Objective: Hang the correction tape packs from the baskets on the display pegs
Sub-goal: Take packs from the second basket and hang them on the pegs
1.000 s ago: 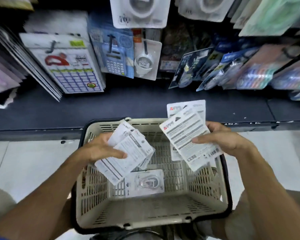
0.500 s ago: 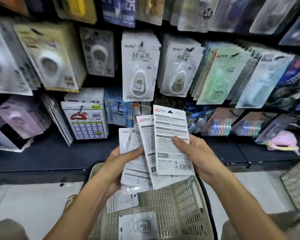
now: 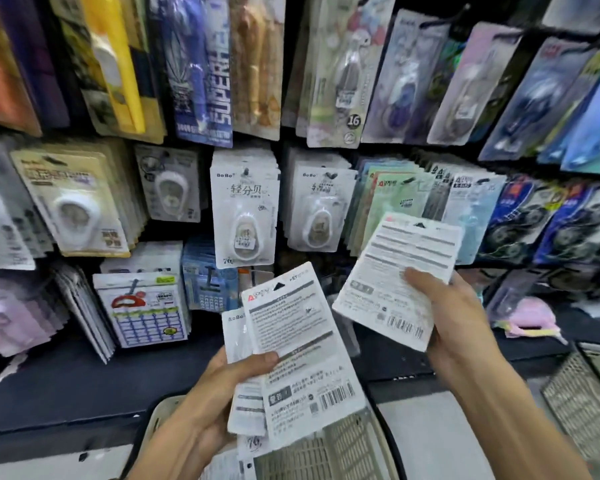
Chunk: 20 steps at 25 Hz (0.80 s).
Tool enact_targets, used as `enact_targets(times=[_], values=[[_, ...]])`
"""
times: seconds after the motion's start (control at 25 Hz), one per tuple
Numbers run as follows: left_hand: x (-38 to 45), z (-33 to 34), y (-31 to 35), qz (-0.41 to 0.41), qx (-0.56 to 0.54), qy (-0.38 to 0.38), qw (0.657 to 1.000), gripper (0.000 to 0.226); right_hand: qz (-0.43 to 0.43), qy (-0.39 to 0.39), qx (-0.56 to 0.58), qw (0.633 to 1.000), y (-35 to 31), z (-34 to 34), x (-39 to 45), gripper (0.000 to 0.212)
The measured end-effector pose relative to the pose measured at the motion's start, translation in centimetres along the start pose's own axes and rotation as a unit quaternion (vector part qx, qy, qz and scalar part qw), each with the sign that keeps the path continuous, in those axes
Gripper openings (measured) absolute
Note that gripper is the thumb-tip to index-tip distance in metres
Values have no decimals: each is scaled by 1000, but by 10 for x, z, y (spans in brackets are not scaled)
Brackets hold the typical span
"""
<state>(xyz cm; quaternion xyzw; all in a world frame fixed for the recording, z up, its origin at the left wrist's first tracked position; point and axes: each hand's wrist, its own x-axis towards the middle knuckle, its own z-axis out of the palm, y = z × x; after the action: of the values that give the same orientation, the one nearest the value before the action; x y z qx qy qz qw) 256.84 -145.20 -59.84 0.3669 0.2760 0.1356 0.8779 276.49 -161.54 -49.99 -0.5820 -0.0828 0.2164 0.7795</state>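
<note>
A: Correction tape packs (image 3: 394, 277) split since half a second ago; the fanned bundle is now two lots; right hand (image 3: 451, 310) has carried one pack up and right, toward the green-carded peg row (image 3: 395, 199); grip: thumb pinched on its face, fingers behind.

B: Meaning for the task?

A: Judged: a pack singled out for hanging, none hung yet (its hang hole is uppermost).

B: Counts?

A: Right, one pack, possibly a second behind, cannot tell; left hand (image 3: 229, 382) clamps at least three (image 3: 291, 344), thumb over the front; baskets: two, one beige basket (image 3: 329, 455) below with at least two more packs (image 3: 236, 465), a second basket (image 3: 582, 403) at right.
</note>
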Motion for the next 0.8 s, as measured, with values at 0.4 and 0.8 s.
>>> enact_targets(times=[0.4, 0.8], values=[[3, 38, 25, 65, 17, -27, 997, 60, -353, 160, -745, 544, -26, 26, 69, 55], [-2, 66, 51, 181, 46, 16, 982, 68, -93, -189, -337, 918, -31, 31, 26, 40]])
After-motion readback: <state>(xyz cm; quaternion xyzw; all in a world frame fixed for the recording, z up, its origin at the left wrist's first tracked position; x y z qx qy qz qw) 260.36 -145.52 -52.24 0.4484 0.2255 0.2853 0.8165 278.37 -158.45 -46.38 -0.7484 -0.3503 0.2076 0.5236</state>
